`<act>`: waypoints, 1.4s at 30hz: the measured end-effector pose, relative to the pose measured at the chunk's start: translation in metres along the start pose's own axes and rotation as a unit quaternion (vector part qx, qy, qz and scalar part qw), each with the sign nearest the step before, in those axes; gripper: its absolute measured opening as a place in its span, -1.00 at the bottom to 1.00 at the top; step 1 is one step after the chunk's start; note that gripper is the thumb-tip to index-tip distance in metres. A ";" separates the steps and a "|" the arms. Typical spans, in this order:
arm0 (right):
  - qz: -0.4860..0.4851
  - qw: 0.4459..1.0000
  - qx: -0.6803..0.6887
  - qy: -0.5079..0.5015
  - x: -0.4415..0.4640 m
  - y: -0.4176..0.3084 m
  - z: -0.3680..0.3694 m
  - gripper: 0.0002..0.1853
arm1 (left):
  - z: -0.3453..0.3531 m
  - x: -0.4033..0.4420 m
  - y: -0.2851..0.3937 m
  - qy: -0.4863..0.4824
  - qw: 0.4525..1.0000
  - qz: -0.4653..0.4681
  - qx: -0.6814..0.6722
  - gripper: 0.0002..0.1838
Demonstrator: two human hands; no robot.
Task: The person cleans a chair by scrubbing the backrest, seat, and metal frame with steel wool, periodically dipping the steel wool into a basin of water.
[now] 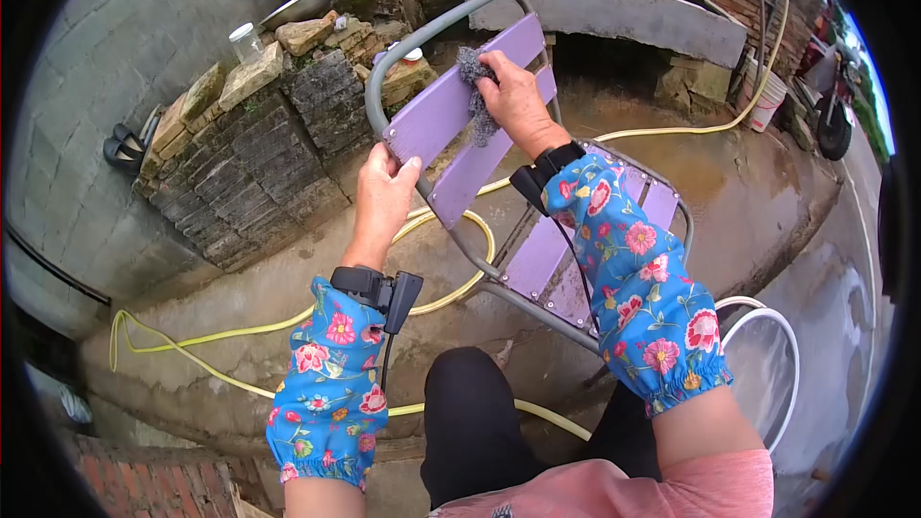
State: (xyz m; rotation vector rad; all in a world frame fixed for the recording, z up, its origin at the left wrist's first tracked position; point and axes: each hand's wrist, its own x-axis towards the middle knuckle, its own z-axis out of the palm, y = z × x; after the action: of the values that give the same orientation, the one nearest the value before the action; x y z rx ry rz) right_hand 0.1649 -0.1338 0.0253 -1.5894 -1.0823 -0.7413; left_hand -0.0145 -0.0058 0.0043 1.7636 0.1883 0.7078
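A chair with a grey metal frame and purple slats stands tilted in front of me. My right hand is closed on a dark grey scrubbing cloth, pressed against the upper backrest slat. Its fingertips are bunched into the cloth. My left hand grips the lower left corner of the backrest, where slat and tube meet, with thumb and fingers around the edge. The purple seat slats lie below, partly hidden by my right sleeve.
A yellow hose loops over the wet concrete, behind and under the chair. A stone block wall rises at left, with a jar on it. A white bucket and a motorbike are at back right.
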 end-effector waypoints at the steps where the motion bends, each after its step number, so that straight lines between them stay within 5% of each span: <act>1: 0.010 0.999 -0.030 0.020 0.004 0.001 -0.001 -0.74 | -0.002 -0.001 -0.001 0.000 1.000 -0.003 0.002 -0.62; 5: -0.085 0.987 0.115 -0.078 -0.049 -0.073 0.020 -0.68 | -0.012 -0.004 0.000 -0.055 0.998 -0.040 -0.012 -0.57; 8: -0.067 0.994 0.083 -0.036 -0.039 -0.044 0.019 -0.68 | -0.018 -0.016 0.008 -0.046 0.982 -0.110 -0.149 -0.54; 12: 0.071 0.996 -0.007 0.047 -0.027 0.019 0.008 -0.68 | -0.014 -0.010 0.009 -0.021 0.985 -0.133 -0.110 -0.45; 17: -0.042 0.994 0.090 -0.047 -0.060 -0.057 0.021 -0.65 | 0.004 0.003 0.022 0.005 0.997 -0.069 0.042 -0.37; 20: -0.019 0.997 0.067 -0.024 -0.045 -0.028 0.014 -0.64 | 0.009 0.011 0.012 0.087 0.984 -0.029 0.154 -0.39; 23: 0.049 0.992 -0.006 0.114 -0.006 0.064 0.009 -0.70 | 0.015 0.014 0.000 0.074 0.994 0.022 0.081 -0.41; 27: 0.133 0.982 -0.076 0.106 0.018 0.096 0.000 -0.72 | 0.011 0.010 -0.002 0.061 0.994 0.006 0.087 -0.44; 29: 0.032 0.992 0.000 0.119 -0.003 0.065 0.010 -0.70 | 0.013 0.013 -0.005 0.063 0.996 0.007 0.054 -0.50; 31: -0.007 0.997 0.077 -0.011 -0.033 0.011 0.006 -0.66 | 0.015 0.009 -0.001 0.060 0.996 0.005 0.071 -0.53; 34: -0.060 0.996 0.060 -0.036 -0.032 0.021 0.002 -0.61 | 0.019 0.007 0.002 0.060 0.995 0.001 0.079 -0.58; 38: 0.029 0.990 -0.038 0.132 0.029 0.136 -0.004 -0.72 | 0.019 0.008 0.001 0.061 0.997 0.005 0.053 -0.61; 40: 0.139 0.978 -0.088 0.129 0.049 0.178 -0.008 -0.71 | 0.019 0.008 0.001 0.060 0.997 0.003 0.049 -0.62; 42: 0.149 0.977 -0.063 0.137 0.049 0.178 -0.003 -0.70 | 0.020 0.008 -0.001 0.063 0.997 0.013 0.043 -0.62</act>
State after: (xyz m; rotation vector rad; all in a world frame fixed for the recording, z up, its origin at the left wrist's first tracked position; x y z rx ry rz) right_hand 0.3470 -0.1343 -0.0030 -1.6518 -0.5895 -0.8071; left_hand 0.0029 -0.0179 0.0034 1.8068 0.2864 0.8410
